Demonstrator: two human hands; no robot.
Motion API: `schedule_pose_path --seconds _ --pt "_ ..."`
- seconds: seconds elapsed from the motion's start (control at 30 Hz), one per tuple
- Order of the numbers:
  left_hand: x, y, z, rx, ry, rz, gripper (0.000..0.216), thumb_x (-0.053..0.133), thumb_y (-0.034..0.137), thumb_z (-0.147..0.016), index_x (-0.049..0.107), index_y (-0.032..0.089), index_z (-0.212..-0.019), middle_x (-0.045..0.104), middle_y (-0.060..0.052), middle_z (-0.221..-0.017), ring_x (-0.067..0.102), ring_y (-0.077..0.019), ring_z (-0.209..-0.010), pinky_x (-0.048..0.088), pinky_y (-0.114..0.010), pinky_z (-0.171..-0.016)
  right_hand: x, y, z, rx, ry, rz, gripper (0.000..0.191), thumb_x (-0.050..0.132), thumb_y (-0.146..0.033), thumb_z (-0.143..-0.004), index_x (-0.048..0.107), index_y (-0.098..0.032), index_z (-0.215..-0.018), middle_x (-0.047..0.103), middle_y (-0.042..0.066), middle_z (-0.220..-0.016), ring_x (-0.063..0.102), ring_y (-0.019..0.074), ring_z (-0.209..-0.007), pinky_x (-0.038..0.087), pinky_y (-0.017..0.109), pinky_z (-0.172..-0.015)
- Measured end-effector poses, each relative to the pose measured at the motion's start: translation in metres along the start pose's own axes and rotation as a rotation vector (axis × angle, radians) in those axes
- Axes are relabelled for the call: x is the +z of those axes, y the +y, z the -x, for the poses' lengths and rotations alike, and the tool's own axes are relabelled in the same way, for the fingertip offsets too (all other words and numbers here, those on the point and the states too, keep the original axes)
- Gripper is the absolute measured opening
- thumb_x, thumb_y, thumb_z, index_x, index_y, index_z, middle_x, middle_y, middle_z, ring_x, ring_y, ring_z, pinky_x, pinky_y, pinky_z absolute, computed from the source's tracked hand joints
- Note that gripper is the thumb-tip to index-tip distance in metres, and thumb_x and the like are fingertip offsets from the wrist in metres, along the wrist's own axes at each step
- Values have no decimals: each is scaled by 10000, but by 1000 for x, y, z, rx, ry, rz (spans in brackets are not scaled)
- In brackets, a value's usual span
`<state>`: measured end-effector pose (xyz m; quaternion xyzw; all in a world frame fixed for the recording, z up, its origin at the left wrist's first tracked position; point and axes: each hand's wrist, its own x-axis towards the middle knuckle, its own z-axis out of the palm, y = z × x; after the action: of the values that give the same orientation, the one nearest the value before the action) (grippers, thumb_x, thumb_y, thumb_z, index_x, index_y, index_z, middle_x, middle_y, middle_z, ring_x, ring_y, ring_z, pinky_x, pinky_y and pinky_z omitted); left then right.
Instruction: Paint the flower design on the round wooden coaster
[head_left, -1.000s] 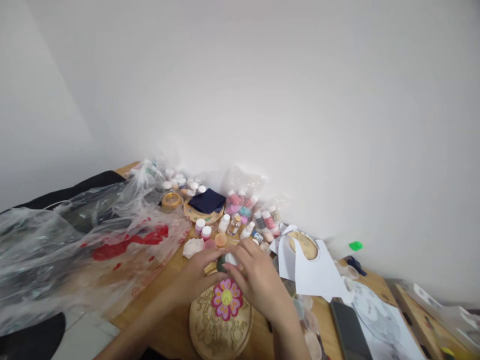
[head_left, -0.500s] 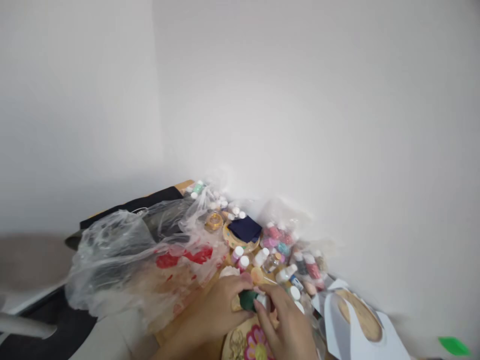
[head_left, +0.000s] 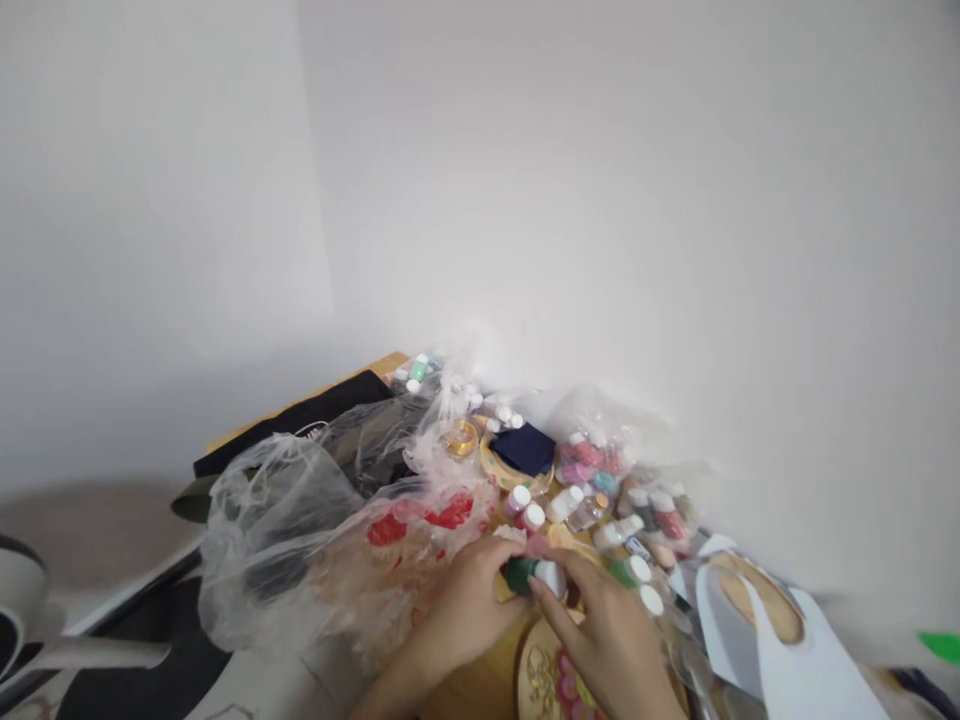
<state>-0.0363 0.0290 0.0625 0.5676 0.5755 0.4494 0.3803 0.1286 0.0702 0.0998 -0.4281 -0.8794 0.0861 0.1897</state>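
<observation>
A dark green paint bottle (head_left: 520, 575) with a white cap (head_left: 551, 578) lies on its side between my two hands. My left hand (head_left: 480, 590) is wrapped round the green body. The thumb and fingers of my right hand (head_left: 600, 615) are closed on the cap. Below them is a round wooden piece (head_left: 538, 665) with carved outlines and a pink painted flower (head_left: 570, 685), partly covered by my right hand. Just beyond my hands stand small bottles with white caps (head_left: 533, 516), and another green bottle (head_left: 624, 571) lies to the right.
A crumpled clear plastic bag (head_left: 277, 540) with red print spreads over the left side. Dark blue cloth (head_left: 525, 448) rests on a round tray behind. Bagged bottles (head_left: 667, 510) line the wall, and a white paper bag (head_left: 817, 650) stands at the right.
The view has shifted, so the table and hands appear farther right. Both hands still hold the green bottle, and more of its white cap shows. The right-hand green bottle has come into sight.
</observation>
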Motion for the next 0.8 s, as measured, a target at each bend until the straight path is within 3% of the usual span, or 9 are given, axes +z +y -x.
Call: schedule_pose_path --seconds 0.2,0.3,0.53,0.7,0.8 --pt "-6 -13 5 29 -81 -21 302 720 319 -756 699 213 -1039 730 -51 -1047 661 -231 -974 492 -355 -882 -29 -8 -5 -77 -203 -226 211 608 -249 -875 670 -207 -1072 730 64 -1013 684 203 -927 535 327 -820" --pt "-7 -14 5 29 -148 -35 311 716 320 -740 695 220 -1034 739 -46 -1021 671 -242 -952 505 -381 -880 -39 -3 -3 -157 -264 -256 224 598 -217 -888 656 -214 -1104 706 70 -1074 650 202 -1005 510 328 -863" --pt "-7 -10 6 12 -249 -3 293 743 388 -683 702 220 -918 750 -13 -900 680 -231 -840 535 -345 -798 -42 16 -3 -275 -381 -380 234 592 -188 -896 646 -179 -1123 691 74 -1061 628 177 -1007 492 311 -875" --pt "-14 -14 8 -48 -449 137 224 698 403 -729 704 198 -820 728 3 -797 652 -189 -764 513 -291 -726 -41 32 -24 -368 -553 -613 219 630 -172 -867 658 -187 -1083 712 44 -1066 647 143 -978 497 288 -861" --pt "-19 -15 10 -99 -521 226 211 680 394 -743 692 193 -807 715 2 -754 641 -169 -734 503 -272 -704 -41 35 -32 -406 -555 -689 226 651 -176 -851 658 -180 -1077 710 33 -1051 638 122 -919 491 254 -787"
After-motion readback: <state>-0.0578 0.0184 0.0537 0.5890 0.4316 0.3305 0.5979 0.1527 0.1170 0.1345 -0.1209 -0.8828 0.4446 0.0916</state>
